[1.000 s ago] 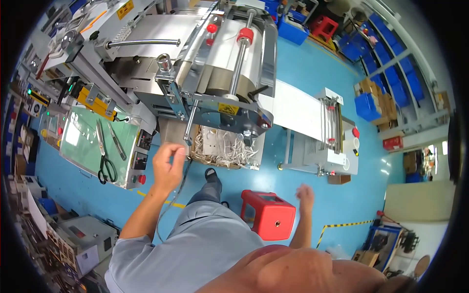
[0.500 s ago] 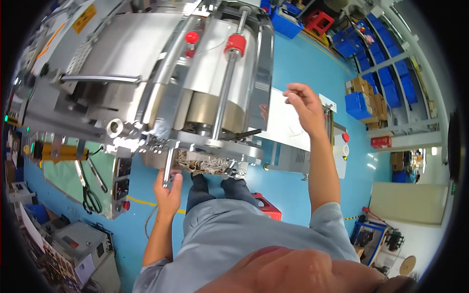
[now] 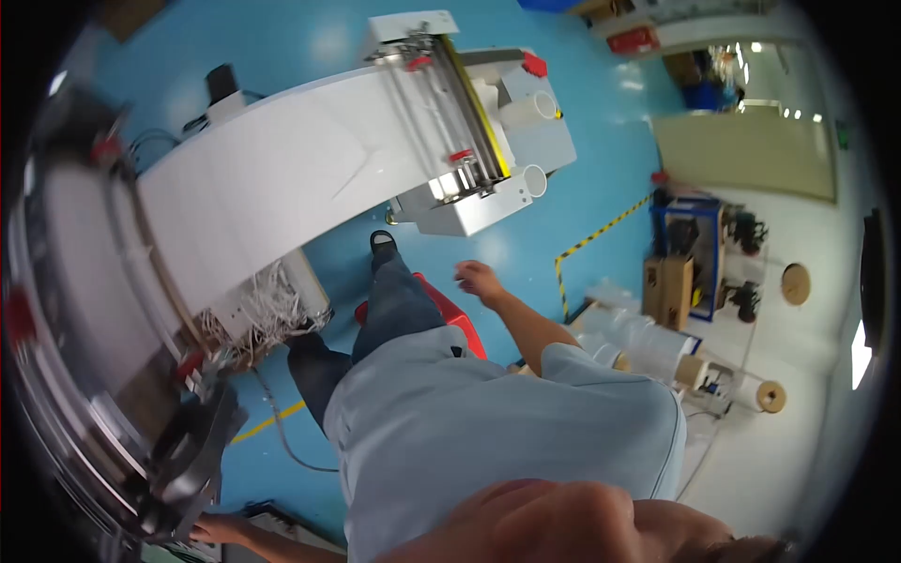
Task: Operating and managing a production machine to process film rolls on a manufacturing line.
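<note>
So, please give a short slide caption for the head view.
Person beside a white paper web, left hand at the machine frame, right hand free above a red stool.

The floor (image 3: 601, 159) is bright blue, crossed by a yellow and black striped line (image 3: 601, 233) and a plain yellow one (image 3: 267, 422). A wide white sheet (image 3: 272, 178) runs to a white machine (image 3: 469, 202) with a yellow bar (image 3: 477, 108) and red knobs (image 3: 535, 64). The big roller (image 3: 66, 310) is shiny silver with red caps. A red stool (image 3: 458, 324) stands by the dark blue trousers (image 3: 394, 305). The shirt (image 3: 497, 432) is pale blue. Brown boxes (image 3: 668, 291) sit by a blue rack (image 3: 699, 235).
</note>
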A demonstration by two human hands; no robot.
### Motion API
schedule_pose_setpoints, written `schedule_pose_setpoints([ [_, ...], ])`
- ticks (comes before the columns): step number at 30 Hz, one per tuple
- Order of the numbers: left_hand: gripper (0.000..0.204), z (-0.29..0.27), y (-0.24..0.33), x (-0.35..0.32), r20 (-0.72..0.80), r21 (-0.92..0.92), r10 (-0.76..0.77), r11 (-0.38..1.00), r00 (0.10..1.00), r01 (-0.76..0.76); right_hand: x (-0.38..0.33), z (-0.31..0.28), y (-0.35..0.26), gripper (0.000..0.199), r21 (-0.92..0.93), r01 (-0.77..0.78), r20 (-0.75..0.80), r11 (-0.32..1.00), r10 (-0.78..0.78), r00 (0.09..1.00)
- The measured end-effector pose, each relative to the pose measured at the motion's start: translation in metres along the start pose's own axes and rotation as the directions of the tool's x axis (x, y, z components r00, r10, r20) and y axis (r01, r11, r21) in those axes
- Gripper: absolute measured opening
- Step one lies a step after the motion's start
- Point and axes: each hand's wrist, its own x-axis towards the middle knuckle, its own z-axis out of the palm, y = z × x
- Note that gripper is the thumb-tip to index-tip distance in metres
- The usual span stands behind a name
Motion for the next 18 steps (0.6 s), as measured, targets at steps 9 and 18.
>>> schedule_pose_setpoints([
  [9,0.03,0.068,-0.102,-0.144,0.851,0.505,-0.509,0.86,0.128,0.065,0.209,-0.206,-0.019,0.025,0.524,0.108,-0.357,0.845,0.103,0.928],
  [18,0.027,0.148,0.082,-0.281,0.768,0.59,-0.532,0.804,0.355,-0.072,0.42,-0.2,0.087,0.04,-0.139,0.866,-0.342,0.481,-0.843,0.414],
])
